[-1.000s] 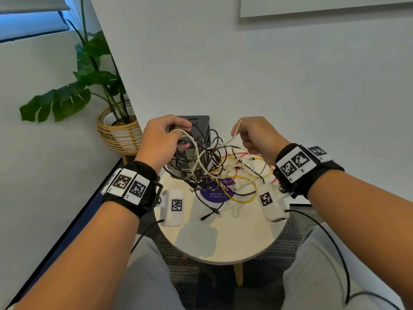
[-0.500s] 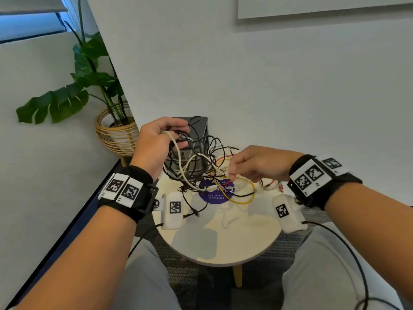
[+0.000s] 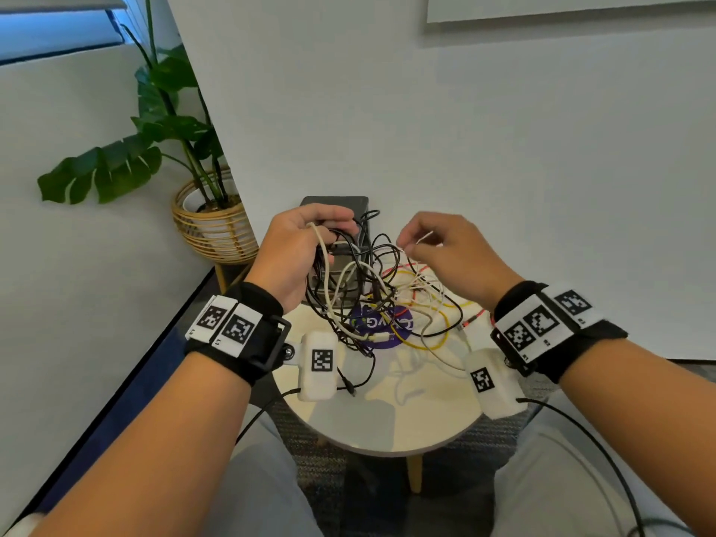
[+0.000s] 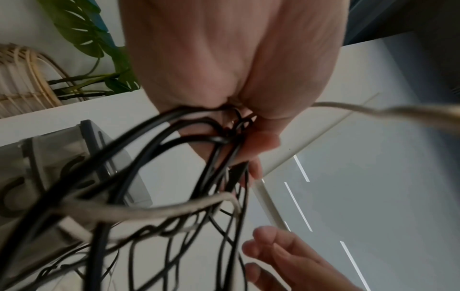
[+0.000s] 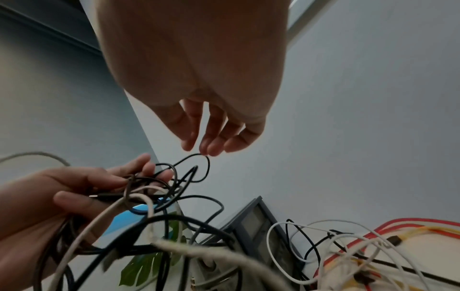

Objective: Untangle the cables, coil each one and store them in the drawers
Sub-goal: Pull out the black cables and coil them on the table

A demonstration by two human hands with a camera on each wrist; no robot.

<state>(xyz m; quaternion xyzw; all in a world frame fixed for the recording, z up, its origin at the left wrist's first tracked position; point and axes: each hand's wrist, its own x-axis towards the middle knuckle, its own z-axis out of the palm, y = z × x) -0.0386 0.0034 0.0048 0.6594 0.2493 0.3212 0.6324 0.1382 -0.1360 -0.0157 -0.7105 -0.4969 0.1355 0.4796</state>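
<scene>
The cable tangle (image 3: 372, 300) is held bunched in the clenched left hand (image 3: 298, 253) above the round table (image 3: 387, 416) by its far edge, while a black loop (image 5: 199, 167) just beneath the loosely opened, empty right hand (image 3: 445, 250) is nearest.

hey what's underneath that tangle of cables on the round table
Under the cable tangle, a purple round sticker with pale lettering shows on the round table. Crossing strands hide most of its print. Behind the tangle stands the dark drawer unit, partly covered by the left hand.
</scene>
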